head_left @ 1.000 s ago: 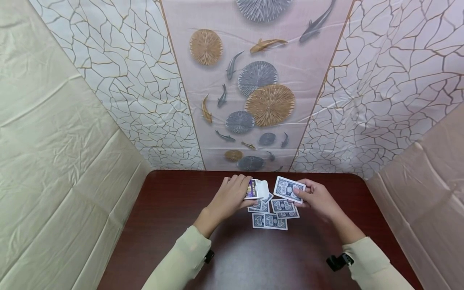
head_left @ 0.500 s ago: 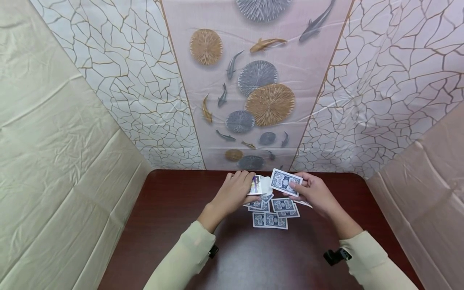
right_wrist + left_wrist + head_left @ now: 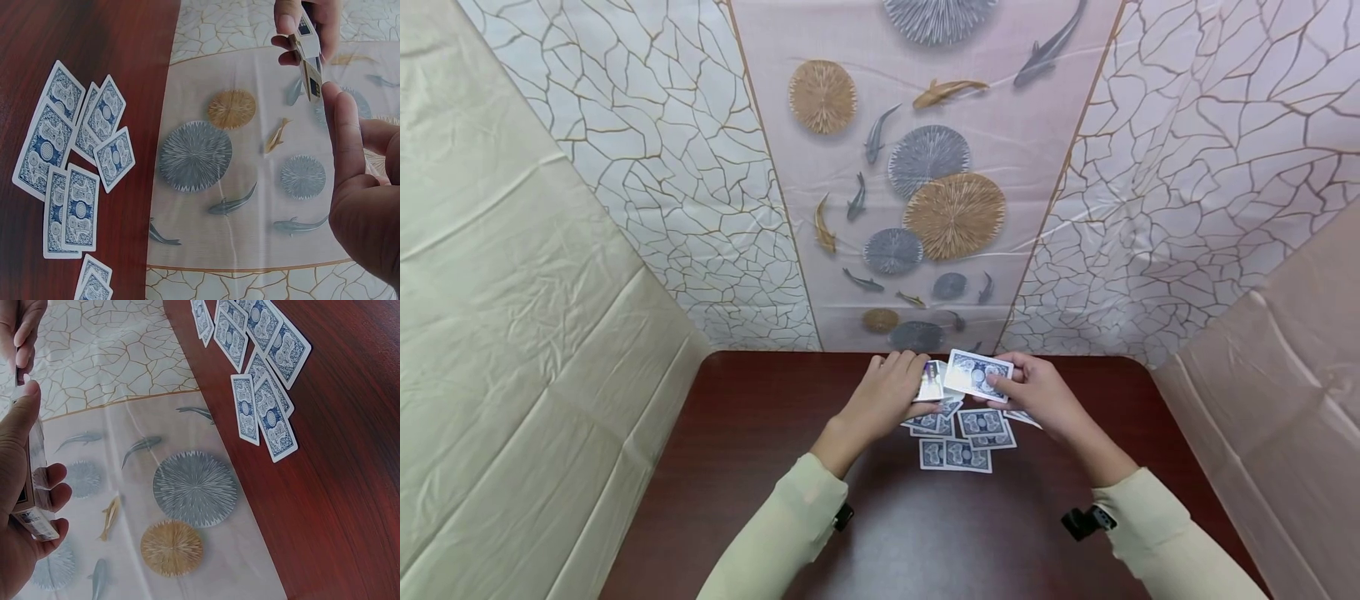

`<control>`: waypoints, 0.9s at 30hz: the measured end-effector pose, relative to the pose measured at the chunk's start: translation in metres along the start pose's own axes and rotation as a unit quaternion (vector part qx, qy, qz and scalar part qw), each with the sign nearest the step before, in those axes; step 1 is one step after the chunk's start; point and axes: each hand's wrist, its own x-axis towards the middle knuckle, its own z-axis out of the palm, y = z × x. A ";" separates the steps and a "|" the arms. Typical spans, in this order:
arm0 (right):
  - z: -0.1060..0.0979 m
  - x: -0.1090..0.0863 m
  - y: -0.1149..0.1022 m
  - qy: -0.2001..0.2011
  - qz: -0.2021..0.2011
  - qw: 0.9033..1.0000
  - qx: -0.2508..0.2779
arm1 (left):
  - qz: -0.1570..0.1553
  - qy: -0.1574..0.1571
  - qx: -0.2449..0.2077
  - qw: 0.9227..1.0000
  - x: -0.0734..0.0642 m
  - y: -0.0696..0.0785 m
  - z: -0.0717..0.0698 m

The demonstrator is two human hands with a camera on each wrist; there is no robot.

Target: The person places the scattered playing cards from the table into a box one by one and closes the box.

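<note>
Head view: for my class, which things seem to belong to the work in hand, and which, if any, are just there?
Likely part of the job:
card box, held by the left hand
held card, perhaps several, pinched by the right hand
loose cards, backs up

Likely just there:
patterned backdrop
wrist cameras
table, merely supporting cards

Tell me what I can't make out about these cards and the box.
Head view: faces of the loose rectangular blue-and-white cards, turned down.
Head view: lettering on the purple-and-white cardboard box, lost to glare and the left hand.
Head view: face of the card in the right hand, turned away.
</note>
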 end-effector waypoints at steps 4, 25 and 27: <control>0.000 0.000 -0.002 0.000 -0.008 1.000 -0.010 | -0.001 -0.006 0.008 1.000 0.001 0.000 0.000; 0.002 0.003 -0.004 0.006 -0.012 0.999 -0.047 | -0.006 -0.018 0.008 1.000 0.007 0.005 -0.002; 0.002 0.003 -0.005 -0.001 -0.010 0.999 -0.048 | -0.007 -0.017 0.008 1.000 0.007 0.005 -0.002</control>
